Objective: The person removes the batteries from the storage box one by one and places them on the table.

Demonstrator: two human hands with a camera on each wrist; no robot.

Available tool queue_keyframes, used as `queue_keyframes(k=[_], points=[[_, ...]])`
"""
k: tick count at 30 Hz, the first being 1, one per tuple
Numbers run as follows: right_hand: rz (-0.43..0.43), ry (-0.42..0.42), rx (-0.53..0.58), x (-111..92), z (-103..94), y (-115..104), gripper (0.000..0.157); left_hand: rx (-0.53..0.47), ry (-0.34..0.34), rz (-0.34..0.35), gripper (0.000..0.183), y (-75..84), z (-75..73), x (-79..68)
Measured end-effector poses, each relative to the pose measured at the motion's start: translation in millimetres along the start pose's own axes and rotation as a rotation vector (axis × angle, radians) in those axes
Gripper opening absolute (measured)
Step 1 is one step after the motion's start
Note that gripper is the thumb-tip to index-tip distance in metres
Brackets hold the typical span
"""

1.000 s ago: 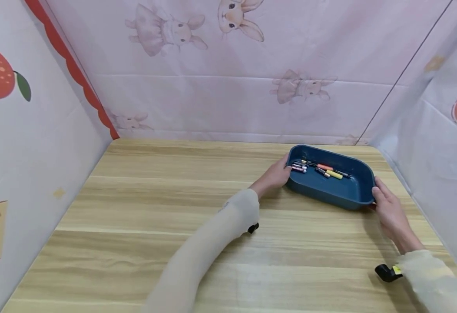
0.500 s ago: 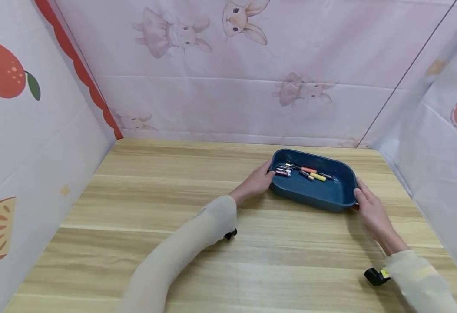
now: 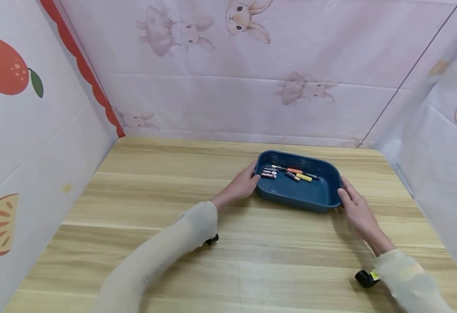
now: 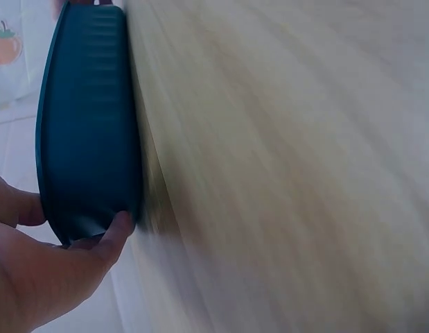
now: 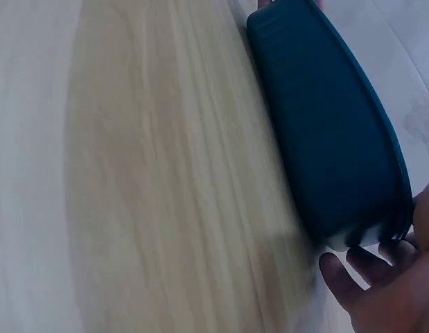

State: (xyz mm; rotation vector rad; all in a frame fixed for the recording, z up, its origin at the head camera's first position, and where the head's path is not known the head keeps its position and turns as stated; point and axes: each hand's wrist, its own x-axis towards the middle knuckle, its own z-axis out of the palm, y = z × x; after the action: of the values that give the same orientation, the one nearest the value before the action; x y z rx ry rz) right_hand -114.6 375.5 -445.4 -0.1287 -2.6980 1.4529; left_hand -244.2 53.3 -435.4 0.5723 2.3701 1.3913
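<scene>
Between the two hands, the blue tray (image 3: 291, 201) sits on or just above the counter (image 3: 252, 278); I cannot tell whether its base touches. At its left end the left hand (image 3: 240, 181) pinches the wall between thumb and fingers; the right hand (image 3: 360, 213) does likewise at its right end. Loose small cylinders (image 3: 269, 175) lie inside it, mostly toward its left end. Uneven lifting would likely roll them; a slipping grip could spill them.
</scene>
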Motion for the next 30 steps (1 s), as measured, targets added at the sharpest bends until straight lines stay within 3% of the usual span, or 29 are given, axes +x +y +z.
queue_keyframes(k=[13, 22, 30], points=[[-0.061, -0.045, 0.007, -1, 23.5, -16, 0.065, 0.058, 0.039, 0.002, 0.063, -14.0, -29.7, -31.6], [-0.047, -0.129, -0.021, -2, 34.8, -24, 0.075, -0.018, 0.026, -0.030, 0.065, -22.8, -43.9, -57.1], [-0.080, -0.165, -0.004, -6, 47.2, -32, 0.076, -0.027, 0.063, -0.006, 0.066, -31.7, -52.8, -78.3]])
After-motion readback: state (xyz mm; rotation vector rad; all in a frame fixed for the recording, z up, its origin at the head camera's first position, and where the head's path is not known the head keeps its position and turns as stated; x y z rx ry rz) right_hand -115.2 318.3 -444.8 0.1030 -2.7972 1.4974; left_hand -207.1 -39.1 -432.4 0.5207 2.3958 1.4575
